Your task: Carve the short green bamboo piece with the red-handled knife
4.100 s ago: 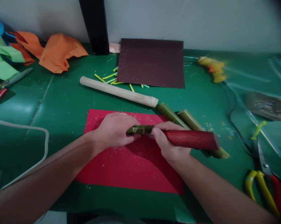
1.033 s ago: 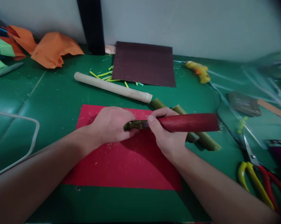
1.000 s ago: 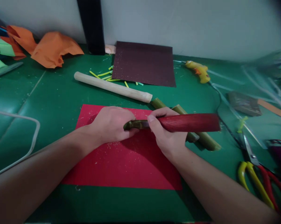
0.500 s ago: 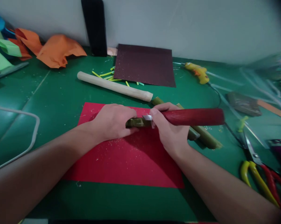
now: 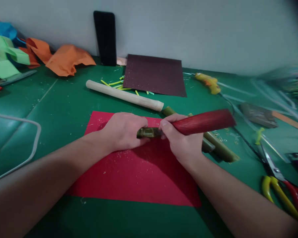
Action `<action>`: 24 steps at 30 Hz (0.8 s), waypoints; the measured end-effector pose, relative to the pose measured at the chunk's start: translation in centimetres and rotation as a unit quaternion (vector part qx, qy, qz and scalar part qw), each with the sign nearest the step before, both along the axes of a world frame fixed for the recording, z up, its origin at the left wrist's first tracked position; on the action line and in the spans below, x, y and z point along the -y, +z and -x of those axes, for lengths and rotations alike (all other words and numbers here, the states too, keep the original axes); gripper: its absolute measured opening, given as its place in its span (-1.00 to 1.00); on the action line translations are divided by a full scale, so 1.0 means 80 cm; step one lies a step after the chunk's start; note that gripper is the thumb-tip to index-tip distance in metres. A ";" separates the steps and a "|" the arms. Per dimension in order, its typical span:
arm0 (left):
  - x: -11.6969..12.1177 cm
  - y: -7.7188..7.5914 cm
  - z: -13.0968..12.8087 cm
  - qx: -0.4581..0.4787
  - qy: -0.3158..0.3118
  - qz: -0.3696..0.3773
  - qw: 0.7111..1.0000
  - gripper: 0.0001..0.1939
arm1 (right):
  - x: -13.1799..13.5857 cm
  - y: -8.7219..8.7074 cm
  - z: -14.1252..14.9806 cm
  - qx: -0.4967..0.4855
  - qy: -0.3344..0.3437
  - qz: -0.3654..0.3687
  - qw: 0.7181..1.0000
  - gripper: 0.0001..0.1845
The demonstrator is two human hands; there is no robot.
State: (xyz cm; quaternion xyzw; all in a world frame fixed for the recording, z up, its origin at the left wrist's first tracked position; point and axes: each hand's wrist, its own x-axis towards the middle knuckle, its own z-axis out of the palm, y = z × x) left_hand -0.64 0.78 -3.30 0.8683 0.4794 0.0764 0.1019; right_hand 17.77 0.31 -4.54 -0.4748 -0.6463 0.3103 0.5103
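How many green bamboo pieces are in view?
3: one bamboo piece in the left hand; a second and a third side by side on the table, both partly hidden by the right hand. More could be hidden.

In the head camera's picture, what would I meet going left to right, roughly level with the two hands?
White cord, left hand, green bamboo piece, right hand, red handle, scissors.

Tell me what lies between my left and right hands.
In the head view, a green bamboo piece spans the gap between your left hand and right hand, over the red sheet.
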 end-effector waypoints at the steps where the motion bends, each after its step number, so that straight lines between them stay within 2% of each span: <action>1: 0.000 0.001 -0.001 -0.001 0.001 0.000 1.000 -0.70 | 0.000 0.000 0.000 0.000 0.002 0.000 1.000 -0.82; 7: 0.001 0.003 -0.002 0.006 -0.003 0.015 1.000 -0.76 | -0.002 0.002 0.001 0.021 0.010 -0.007 1.000 -0.80; 19: -0.001 -0.004 -0.002 0.045 -0.003 0.004 0.999 -0.82 | -0.004 0.008 0.004 0.017 0.001 0.011 1.000 -0.78; 24: -0.002 -0.004 -0.002 0.044 0.007 0.015 0.999 -0.78 | -0.001 0.005 0.005 0.004 0.010 0.027 1.000 -0.77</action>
